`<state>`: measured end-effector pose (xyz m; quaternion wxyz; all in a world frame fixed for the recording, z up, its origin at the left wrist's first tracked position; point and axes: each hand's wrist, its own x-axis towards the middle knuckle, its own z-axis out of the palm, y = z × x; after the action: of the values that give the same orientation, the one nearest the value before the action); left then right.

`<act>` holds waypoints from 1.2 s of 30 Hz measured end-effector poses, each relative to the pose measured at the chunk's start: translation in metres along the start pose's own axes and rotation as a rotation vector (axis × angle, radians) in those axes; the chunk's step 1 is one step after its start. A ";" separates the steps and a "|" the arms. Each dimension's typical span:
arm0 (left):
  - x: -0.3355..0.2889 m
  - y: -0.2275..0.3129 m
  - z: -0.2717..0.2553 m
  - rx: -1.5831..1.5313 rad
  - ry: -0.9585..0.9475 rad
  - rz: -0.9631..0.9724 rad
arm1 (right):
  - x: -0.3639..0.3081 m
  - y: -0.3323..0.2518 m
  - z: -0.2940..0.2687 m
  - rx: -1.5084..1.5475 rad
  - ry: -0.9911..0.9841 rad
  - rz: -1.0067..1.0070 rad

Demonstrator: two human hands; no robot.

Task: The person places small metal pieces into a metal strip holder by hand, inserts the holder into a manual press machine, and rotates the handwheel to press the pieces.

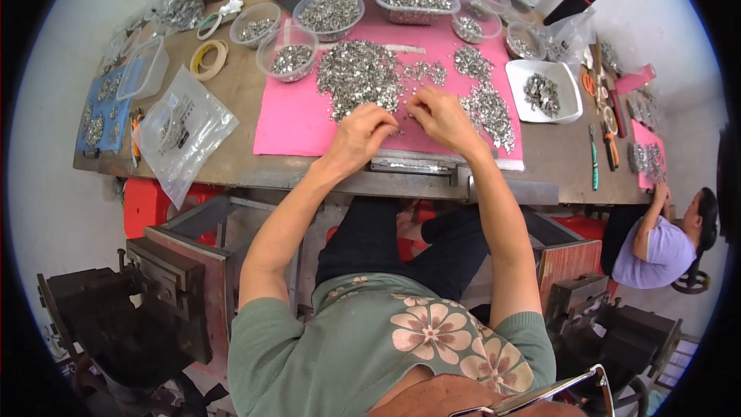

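Observation:
Both my hands work over a pink mat [297, 120] at the table's front edge. My left hand [360, 137] is closed in a pinch at the near side of a large heap of small silvery metal pieces [359, 71]. A few pieces lie by its fingertips. My right hand [441, 117] is likewise pinched, between that heap and a smaller pile of metal pieces [489, 114] on the right. Whatever either hand's fingertips hold is too small to make out. A loose scatter of pieces [426, 72] lies just beyond my right hand.
Plastic tubs of metal pieces [414, 14] line the mat's far side. To the right stand a white tray [567, 100], pliers [610, 147] and a green-handled tool [593, 156]. A plastic bag [193, 127] and tape roll [208, 59] lie left. Another person [656, 243] sits far right.

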<state>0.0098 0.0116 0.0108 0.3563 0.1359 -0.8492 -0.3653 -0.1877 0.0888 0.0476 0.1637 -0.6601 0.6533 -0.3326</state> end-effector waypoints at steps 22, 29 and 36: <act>-0.024 0.002 -0.004 0.379 -0.005 -0.043 | -0.056 0.006 0.019 -0.180 0.193 -0.104; -0.032 0.034 0.003 0.046 -0.036 -0.153 | -0.061 0.013 0.021 -0.119 0.188 -0.121; -0.045 0.033 0.023 -0.009 0.017 -0.069 | -0.064 0.006 0.012 -0.193 0.124 -0.107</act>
<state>0.0260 0.0687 0.0004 0.3515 0.1667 -0.8392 -0.3801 -0.1797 0.1473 0.0207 0.0405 -0.6849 0.6550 -0.3166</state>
